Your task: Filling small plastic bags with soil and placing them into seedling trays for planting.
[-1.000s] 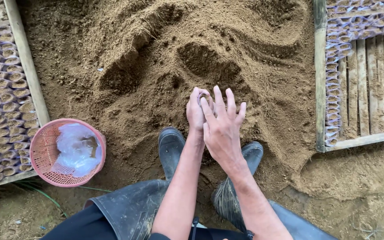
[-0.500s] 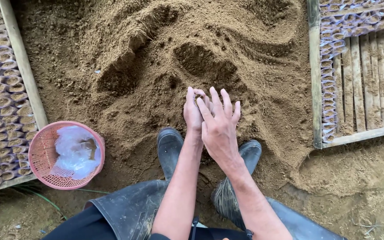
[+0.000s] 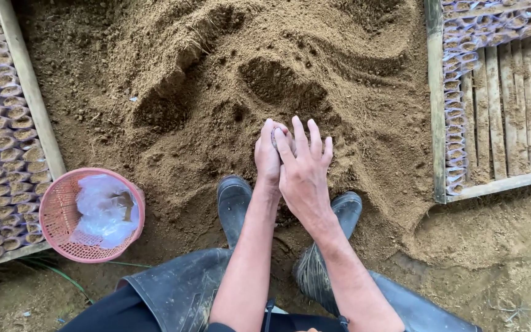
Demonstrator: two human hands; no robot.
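Soil pile (image 3: 228, 92) under two hands: left hand (image 3: 268, 157); right hand (image 3: 302, 175).

Both forearms reach forward side by side; the left hand (image 3: 268, 155) is cupped, the right hand (image 3: 305, 172) lies against it, fingers spread.

A soil heap (image 3: 228, 92) lies ahead of two boots (image 3: 235, 203), between two wooden frames. The left frame (image 3: 29, 92) holds filled bags (image 3: 1, 154); the right frame (image 3: 436, 110) holds bags along its left edge. A basket (image 3: 53, 212) containing plastic bags (image 3: 102, 209) sits left of the boots.
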